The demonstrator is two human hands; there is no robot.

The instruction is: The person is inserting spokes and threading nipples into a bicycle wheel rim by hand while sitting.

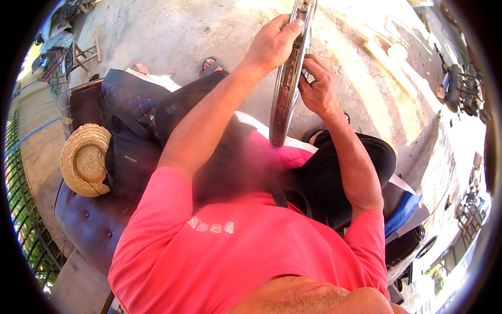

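A shiny metal wheel rim [284, 97] stands upright before me, seen nearly edge-on, with a row of holes along its channel. Its lower end rests on the pink quilted seat between my knees; the top runs out of view. My left hand [273, 44] is wrapped round the rim's upper left side, thumb laid across the channel. On the other side, my right hand [320, 88] has its fingers curled in close against the rim, where thin spokes seem to show. Whatever its fingertips pinch is too small to make out.
A straw hat [87, 159] lies on the dark blue padded seat [83, 214] at my left, beside a black bag [128, 159]. Pale wooden pieces [389, 65] lie on the concrete floor [209, 26] to the right. A dark machine part [464, 89] stands at far right.
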